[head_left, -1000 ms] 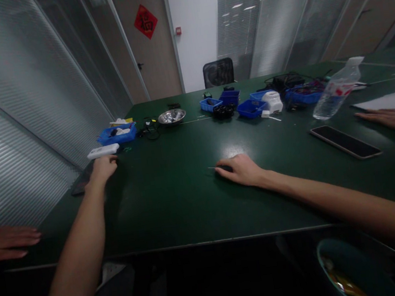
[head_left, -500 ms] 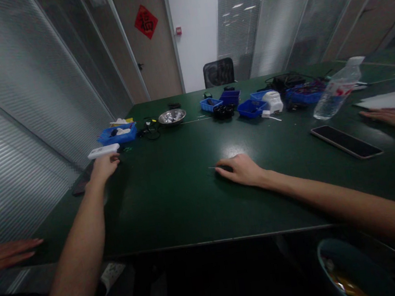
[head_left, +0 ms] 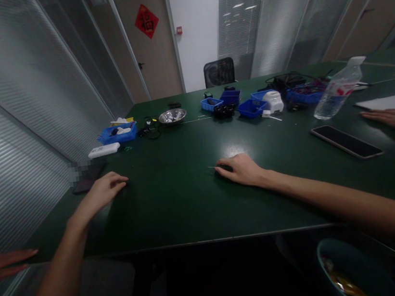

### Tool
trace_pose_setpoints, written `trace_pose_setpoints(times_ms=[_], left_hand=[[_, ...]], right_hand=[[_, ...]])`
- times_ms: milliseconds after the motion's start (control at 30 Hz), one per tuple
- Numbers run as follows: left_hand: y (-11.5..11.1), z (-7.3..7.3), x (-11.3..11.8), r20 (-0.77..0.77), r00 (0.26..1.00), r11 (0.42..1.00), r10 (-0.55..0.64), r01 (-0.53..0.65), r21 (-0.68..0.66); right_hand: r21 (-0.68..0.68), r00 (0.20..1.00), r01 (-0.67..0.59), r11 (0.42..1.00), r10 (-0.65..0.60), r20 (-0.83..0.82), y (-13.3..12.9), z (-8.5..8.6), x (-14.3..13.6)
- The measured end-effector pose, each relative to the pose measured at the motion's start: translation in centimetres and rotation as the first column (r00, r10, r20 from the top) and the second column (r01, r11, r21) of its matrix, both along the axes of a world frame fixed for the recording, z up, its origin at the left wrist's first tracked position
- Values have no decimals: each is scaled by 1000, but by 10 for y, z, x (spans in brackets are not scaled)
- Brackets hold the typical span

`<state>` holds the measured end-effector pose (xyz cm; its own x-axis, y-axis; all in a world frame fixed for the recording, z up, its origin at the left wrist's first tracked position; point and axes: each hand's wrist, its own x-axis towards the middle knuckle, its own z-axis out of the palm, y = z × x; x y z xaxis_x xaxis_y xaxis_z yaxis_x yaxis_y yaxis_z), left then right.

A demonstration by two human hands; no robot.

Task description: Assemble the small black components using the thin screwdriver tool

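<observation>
Left hand (head_left: 103, 191) flat on green table (head_left: 176, 209), fingers loosely curled, holding nothing; dark phone (head_left: 87, 178) just beside it, white remote (head_left: 103, 150) further back. Right hand (head_left: 241, 169) palm down, fingers bent over small dark object (head_left: 224, 168) with thin wire tip; real grip, cannot tell. Far side: steel bowl (head_left: 172, 116), blue bins (head_left: 250, 108), water bottle (head_left: 337, 89) lying tilted, black phone (head_left: 345, 141). Other person's hand (head_left: 392, 118) at right, another hand (head_left: 2, 265) low left. Table between both hands bare.

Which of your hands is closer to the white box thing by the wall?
Left. The left hand lies just in front of the white box, apart from it; the right hand rests mid-table, far to its right.
</observation>
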<state>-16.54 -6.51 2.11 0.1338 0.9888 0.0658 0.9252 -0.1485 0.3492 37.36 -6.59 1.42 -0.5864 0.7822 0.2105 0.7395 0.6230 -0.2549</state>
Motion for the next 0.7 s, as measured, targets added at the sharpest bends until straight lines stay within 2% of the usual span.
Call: trace_pose_setpoints(times_ms=[100,167,300,367,467,700], left_hand=[[-45,-8,-3,35,997,996,72,-74,59],[-69,-14,-12,27,982,975,189,-191,117],[-101,-27,-41,-21,891,857,454,-430,284],[-109,-31,-54,-35,831,795,555,-518,315],[-115,-32,-62,-55,772,743,633,-585,325],[-109,-30,-51,-52,787,745,614,-557,367]], right_hand=[[-25,1000,-8,1000,8,-3,0,1,0],[-22,1000,-3,1000,3,3,0,1,0],[-21,1000,-6,1000,6,4,1,1,0],[-17,1000,-3,1000,3,8,1,0,0],[5,1000,11,1000,-11,24,2,-1,0],[-8,1000,4,1000,-4,0,1,-2,0]])
